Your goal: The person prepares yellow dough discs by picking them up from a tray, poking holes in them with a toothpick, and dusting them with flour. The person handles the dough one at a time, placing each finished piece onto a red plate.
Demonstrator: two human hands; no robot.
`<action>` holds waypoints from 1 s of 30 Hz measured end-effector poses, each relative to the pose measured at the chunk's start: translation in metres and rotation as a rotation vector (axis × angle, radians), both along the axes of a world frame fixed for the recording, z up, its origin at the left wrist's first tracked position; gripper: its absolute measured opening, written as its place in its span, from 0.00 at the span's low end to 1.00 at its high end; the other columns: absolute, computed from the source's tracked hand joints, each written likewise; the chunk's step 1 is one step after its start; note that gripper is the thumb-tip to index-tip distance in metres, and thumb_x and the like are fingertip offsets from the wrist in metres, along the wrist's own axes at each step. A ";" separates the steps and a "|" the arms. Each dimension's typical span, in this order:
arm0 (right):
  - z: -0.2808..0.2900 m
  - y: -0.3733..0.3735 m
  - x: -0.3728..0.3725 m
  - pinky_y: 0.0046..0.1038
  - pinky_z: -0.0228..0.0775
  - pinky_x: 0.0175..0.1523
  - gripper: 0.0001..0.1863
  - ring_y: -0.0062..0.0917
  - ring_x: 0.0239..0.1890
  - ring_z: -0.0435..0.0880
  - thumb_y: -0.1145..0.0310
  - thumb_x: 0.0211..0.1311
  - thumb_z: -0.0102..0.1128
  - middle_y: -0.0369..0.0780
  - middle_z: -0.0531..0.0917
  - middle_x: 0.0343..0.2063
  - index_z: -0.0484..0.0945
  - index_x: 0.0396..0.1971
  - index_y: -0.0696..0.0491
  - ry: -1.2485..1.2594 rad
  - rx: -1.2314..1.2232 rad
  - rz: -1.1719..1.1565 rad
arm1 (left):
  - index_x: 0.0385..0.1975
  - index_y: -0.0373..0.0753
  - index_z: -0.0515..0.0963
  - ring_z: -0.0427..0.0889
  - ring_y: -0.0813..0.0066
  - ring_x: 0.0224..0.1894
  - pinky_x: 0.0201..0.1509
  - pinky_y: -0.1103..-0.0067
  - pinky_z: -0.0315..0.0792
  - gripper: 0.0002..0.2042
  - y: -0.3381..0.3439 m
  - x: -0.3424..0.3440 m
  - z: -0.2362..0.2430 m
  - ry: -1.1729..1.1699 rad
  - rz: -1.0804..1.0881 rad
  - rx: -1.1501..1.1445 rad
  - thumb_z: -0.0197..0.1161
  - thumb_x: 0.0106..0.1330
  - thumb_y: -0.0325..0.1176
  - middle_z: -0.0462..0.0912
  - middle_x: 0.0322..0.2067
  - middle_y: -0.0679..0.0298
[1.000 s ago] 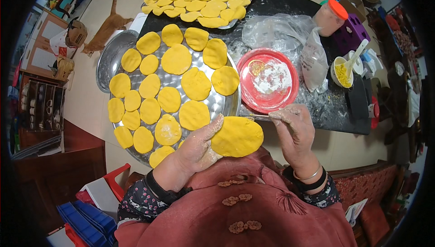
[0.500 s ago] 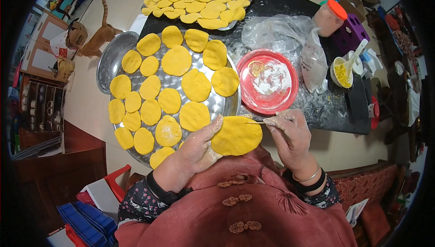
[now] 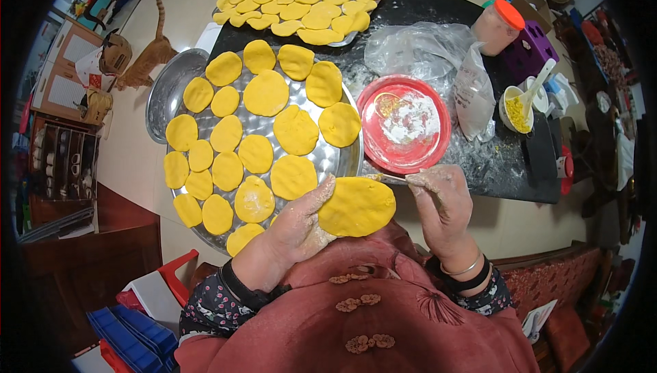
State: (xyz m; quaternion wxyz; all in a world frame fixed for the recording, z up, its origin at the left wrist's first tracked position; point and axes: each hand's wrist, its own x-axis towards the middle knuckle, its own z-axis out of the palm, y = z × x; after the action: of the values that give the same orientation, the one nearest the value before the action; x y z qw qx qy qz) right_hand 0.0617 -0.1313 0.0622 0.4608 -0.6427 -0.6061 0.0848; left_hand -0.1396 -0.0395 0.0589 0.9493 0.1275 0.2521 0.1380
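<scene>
A flat yellow dough round [image 3: 358,207] is in my left hand [image 3: 300,226], gripped at its left edge between the thumb and the fingers beneath. My floury right hand [image 3: 441,202] pinches a thin toothpick-like stick [image 3: 395,179] just beyond the dough's upper right edge; its tip looks apart from the dough. To the left, a round metal tray [image 3: 350,162] carries several yellow dough rounds [image 3: 295,129], one dusted with flour. A red plate [image 3: 368,126] with white flour [image 3: 410,121] stands in front of my right hand on the table's near edge.
A second tray of dough rounds [image 3: 294,10] sits at the far side of the black table [image 3: 417,14]. Plastic bags [image 3: 472,92], a red-lidded jar [image 3: 498,27] and a bowl with a spoon [image 3: 518,109] stand right. A metal basin [image 3: 164,92] is left; a cat [image 3: 145,61] is on the floor.
My right hand has drawn slightly right, taking the stick away from the dough's top edge. My left hand still holds the dough round in nearly the same place.
</scene>
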 end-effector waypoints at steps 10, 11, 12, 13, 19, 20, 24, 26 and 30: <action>-0.030 -0.007 0.065 0.21 0.68 0.40 0.08 0.19 0.33 0.75 0.76 0.59 0.56 0.37 0.78 0.30 0.78 0.37 0.61 0.536 0.031 -0.429 | 0.61 0.28 0.59 0.66 0.55 0.62 0.67 0.64 0.56 0.28 -0.001 -0.003 -0.003 -0.024 0.066 0.029 0.39 0.72 0.47 0.66 0.60 0.49; -0.034 -0.006 0.083 0.20 0.68 0.40 0.08 0.17 0.32 0.74 0.75 0.60 0.56 0.36 0.78 0.31 0.78 0.38 0.61 0.677 0.065 -0.530 | 0.61 0.27 0.59 0.66 0.55 0.61 0.67 0.64 0.57 0.27 -0.002 -0.006 -0.004 -0.028 0.093 0.015 0.38 0.72 0.46 0.66 0.59 0.49; -0.038 -0.006 0.101 0.19 0.68 0.39 0.09 0.15 0.32 0.74 0.74 0.61 0.55 0.35 0.78 0.31 0.78 0.38 0.61 0.818 0.103 -0.627 | 0.61 0.28 0.58 0.66 0.55 0.61 0.67 0.63 0.57 0.27 -0.003 -0.006 -0.003 -0.018 0.106 0.021 0.39 0.72 0.46 0.66 0.59 0.49; -0.045 -0.010 0.119 0.18 0.68 0.38 0.09 0.14 0.31 0.74 0.73 0.62 0.55 0.34 0.78 0.31 0.77 0.39 0.61 0.804 0.129 -0.690 | 0.61 0.28 0.58 0.66 0.55 0.61 0.67 0.63 0.57 0.27 -0.003 -0.006 -0.003 -0.005 0.115 0.027 0.39 0.72 0.46 0.66 0.59 0.49; -0.087 -0.030 0.195 0.16 0.65 0.29 0.10 0.12 0.25 0.72 0.70 0.62 0.56 0.32 0.77 0.26 0.78 0.39 0.60 0.601 0.140 -0.860 | 0.60 0.33 0.61 0.69 0.55 0.59 0.63 0.60 0.61 0.25 -0.004 0.001 0.003 0.045 0.161 0.028 0.43 0.71 0.47 0.69 0.57 0.53; -0.090 -0.027 0.198 0.16 0.66 0.30 0.10 0.12 0.26 0.73 0.70 0.62 0.55 0.33 0.78 0.27 0.78 0.38 0.60 0.590 0.143 -0.865 | 0.58 0.35 0.63 0.71 0.55 0.58 0.62 0.60 0.63 0.24 -0.005 0.002 0.004 0.062 0.175 0.026 0.45 0.71 0.47 0.71 0.56 0.54; -0.111 -0.022 0.217 0.21 0.70 0.33 0.10 0.17 0.26 0.77 0.70 0.58 0.57 0.37 0.82 0.28 0.80 0.36 0.60 0.447 0.115 -0.946 | 0.60 0.35 0.61 0.70 0.55 0.58 0.62 0.60 0.63 0.25 -0.004 0.001 0.001 0.064 0.154 0.036 0.43 0.71 0.48 0.70 0.57 0.53; -0.109 -0.014 0.212 0.24 0.71 0.36 0.11 0.20 0.27 0.79 0.69 0.57 0.57 0.39 0.83 0.29 0.80 0.35 0.60 0.349 0.092 -0.980 | 0.62 0.33 0.58 0.68 0.54 0.60 0.64 0.61 0.60 0.28 -0.005 -0.002 0.001 0.049 0.147 0.042 0.40 0.72 0.49 0.67 0.58 0.51; -0.101 -0.014 0.200 0.31 0.72 0.40 0.10 0.31 0.31 0.82 0.69 0.56 0.56 0.44 0.83 0.29 0.80 0.35 0.58 0.162 -0.060 -1.028 | 0.61 0.32 0.59 0.68 0.54 0.60 0.64 0.61 0.60 0.28 -0.005 -0.003 0.002 0.060 0.147 0.088 0.40 0.71 0.50 0.68 0.58 0.51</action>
State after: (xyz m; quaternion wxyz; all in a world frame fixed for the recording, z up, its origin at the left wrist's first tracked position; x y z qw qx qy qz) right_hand 0.2615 -0.1451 -0.0385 0.4698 -0.8616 -0.1720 -0.0853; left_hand -0.1431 -0.0443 0.0607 0.9222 0.1541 0.2827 0.2144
